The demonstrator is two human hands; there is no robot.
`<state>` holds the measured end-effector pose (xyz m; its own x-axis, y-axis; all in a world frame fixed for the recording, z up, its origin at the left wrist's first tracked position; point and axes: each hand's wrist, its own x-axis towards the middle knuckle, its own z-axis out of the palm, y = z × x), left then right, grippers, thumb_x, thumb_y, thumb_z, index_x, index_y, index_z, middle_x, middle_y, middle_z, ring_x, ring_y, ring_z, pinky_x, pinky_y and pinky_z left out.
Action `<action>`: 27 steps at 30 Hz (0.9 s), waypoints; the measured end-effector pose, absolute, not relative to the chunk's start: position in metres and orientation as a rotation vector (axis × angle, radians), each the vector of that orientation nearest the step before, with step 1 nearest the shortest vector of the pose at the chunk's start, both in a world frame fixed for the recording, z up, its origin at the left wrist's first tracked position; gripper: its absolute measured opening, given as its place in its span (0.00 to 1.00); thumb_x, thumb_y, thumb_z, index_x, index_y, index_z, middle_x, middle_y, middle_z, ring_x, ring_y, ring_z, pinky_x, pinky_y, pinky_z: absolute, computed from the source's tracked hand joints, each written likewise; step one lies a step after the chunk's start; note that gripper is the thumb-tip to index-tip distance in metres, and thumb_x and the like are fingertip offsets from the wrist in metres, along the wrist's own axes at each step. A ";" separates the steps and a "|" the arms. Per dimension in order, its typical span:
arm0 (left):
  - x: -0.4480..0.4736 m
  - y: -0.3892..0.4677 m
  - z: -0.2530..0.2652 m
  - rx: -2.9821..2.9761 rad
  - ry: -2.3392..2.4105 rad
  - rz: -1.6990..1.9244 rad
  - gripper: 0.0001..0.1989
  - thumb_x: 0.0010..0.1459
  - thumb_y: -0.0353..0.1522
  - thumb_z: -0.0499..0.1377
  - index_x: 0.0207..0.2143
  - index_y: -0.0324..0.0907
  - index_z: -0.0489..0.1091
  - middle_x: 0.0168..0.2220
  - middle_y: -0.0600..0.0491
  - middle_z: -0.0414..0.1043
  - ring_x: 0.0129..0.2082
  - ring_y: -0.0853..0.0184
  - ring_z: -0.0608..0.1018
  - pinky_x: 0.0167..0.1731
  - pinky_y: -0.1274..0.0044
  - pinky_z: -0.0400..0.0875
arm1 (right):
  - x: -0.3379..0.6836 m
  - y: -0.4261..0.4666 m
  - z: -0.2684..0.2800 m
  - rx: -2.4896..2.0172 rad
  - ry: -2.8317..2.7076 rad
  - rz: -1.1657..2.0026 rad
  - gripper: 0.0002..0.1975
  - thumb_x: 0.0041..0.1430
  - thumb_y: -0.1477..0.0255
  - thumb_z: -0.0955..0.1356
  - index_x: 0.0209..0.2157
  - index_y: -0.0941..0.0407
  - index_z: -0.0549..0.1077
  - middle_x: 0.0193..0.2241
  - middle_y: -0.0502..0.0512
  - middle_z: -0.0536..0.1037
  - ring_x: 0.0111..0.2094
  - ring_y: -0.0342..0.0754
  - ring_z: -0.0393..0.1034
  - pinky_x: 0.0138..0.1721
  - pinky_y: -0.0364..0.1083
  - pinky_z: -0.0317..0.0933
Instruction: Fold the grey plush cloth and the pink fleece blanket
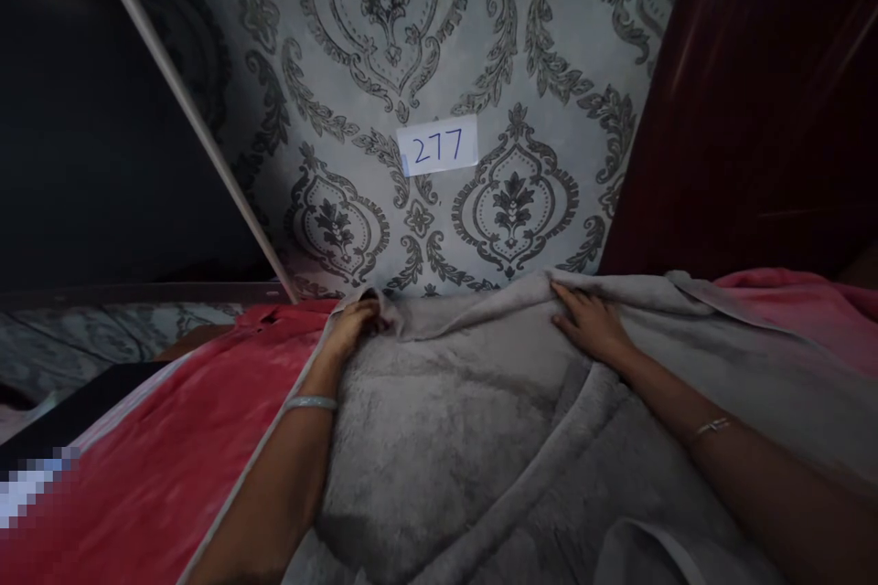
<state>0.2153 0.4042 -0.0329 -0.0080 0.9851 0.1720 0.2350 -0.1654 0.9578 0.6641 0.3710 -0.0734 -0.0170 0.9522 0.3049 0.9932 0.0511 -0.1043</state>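
Observation:
A grey plush blanket (439, 420) lies spread and rumpled before me, with a long raised fold running across its middle. At its far left corner my left hand (355, 325) has its fingers curled over the edge, where the cloth bunches up. Farther right along the same far edge, my right hand (591, 322) rests on the blanket with its fingers stretched out and apart. Beneath the grey blanket is a red cloth (206, 420), which shows on the left and again at the far right.
Patterned grey wallpaper (422, 219) rises behind the far edge, with a paper label (439, 144) reading 277 stuck on it. A dark red glossy panel (747, 110) stands at the right. On the left is a dark panel (116, 137) with a pale edge strip.

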 end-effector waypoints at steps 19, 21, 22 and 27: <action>0.251 0.383 -0.033 2.326 2.344 0.365 0.23 0.63 0.37 0.57 0.59 0.38 0.69 0.55 0.37 0.73 0.54 0.50 0.76 0.53 0.64 0.70 | 0.673 0.357 -0.055 -1.876 -1.919 -0.595 0.33 0.69 0.59 0.55 0.72 0.53 0.51 0.65 0.68 0.63 0.66 0.70 0.50 0.58 0.75 0.49; 0.252 0.383 -0.034 2.329 2.325 0.392 0.18 0.64 0.32 0.54 0.54 0.41 0.73 0.52 0.39 0.76 0.52 0.52 0.77 0.53 0.64 0.70 | 0.673 0.358 -0.058 -1.929 -1.950 -0.535 0.33 0.69 0.58 0.55 0.71 0.53 0.52 0.65 0.67 0.62 0.66 0.70 0.49 0.58 0.75 0.50; 0.252 0.384 -0.034 2.318 2.318 0.441 0.17 0.64 0.30 0.53 0.52 0.41 0.74 0.50 0.39 0.77 0.52 0.52 0.77 0.53 0.65 0.69 | 0.673 0.359 -0.060 -1.944 -1.960 -0.517 0.33 0.69 0.59 0.55 0.71 0.53 0.52 0.65 0.67 0.62 0.66 0.70 0.49 0.58 0.75 0.50; 0.247 0.397 -0.030 2.005 2.296 1.075 0.16 0.64 0.32 0.50 0.49 0.39 0.72 0.40 0.40 0.79 0.42 0.53 0.80 0.44 0.67 0.72 | 0.673 0.359 -0.060 -1.867 -1.917 -0.581 0.35 0.68 0.59 0.56 0.72 0.54 0.48 0.65 0.67 0.61 0.66 0.71 0.47 0.59 0.74 0.49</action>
<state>0.2471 0.3967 -0.0301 -0.2279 0.8491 0.4764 0.9096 0.0112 0.4152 0.6730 0.3591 -0.0602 -0.0274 0.8334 0.5520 0.9996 0.0210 0.0179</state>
